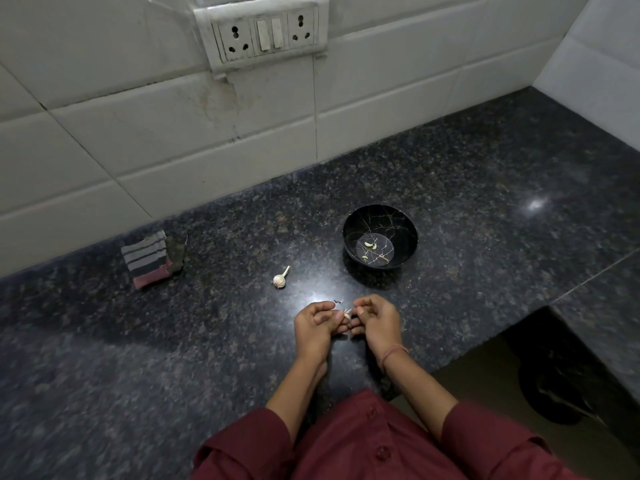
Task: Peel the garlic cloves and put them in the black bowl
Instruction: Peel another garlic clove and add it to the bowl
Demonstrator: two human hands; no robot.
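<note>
My left hand [317, 323] and my right hand [375, 322] meet low over the dark counter, fingers curled, both pinching a small pale garlic piece [347, 313] between them. Bits of skin [338, 301] lie on the counter just beyond my fingertips. The black bowl [349, 233] stands behind my hands, a little to the right, with three peeled cloves [370, 244] on its bottom. A small whole garlic bulb [280, 280] with a stem lies to the left of the bowl.
A folded striped cloth [152, 259] lies at the left near the tiled wall. A socket and switch panel [265, 31] is fixed on the wall above. The granite counter [485, 188] ends in a cut-out edge at the right, with a dark floor area below.
</note>
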